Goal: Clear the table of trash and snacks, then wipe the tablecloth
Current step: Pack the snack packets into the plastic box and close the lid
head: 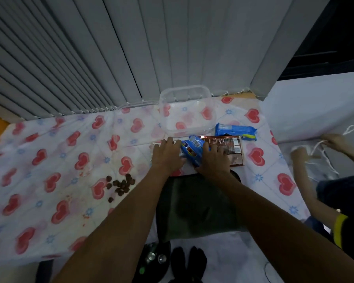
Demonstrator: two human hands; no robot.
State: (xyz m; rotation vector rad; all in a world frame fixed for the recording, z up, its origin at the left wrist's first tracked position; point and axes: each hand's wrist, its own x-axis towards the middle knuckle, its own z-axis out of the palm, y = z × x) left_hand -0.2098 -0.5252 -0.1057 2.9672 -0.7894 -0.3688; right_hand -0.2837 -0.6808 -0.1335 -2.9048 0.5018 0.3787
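Note:
A blue snack packet [192, 147] sits tilted between my two hands on the heart-print tablecloth [55, 160]. My left hand [168, 155] lies flat with straight fingers against the packet's left end. My right hand [213, 159] grips the packet's right side, thumb curled over it, fingers lying on a brown foil wrapper [232, 147]. A second blue packet [235, 130] lies just behind the wrapper. Brown snack pieces [121, 184] are scattered to the left of my left forearm. A stain [84, 170] marks the cloth near them.
An empty clear plastic container [187, 111] stands behind my hands, by the grey blinds. A dark green bag [196, 205] hangs at the table's front edge under my arms. A bin with cans [153, 258] is on the floor. Another person's hands [333, 140] handle white string at the right.

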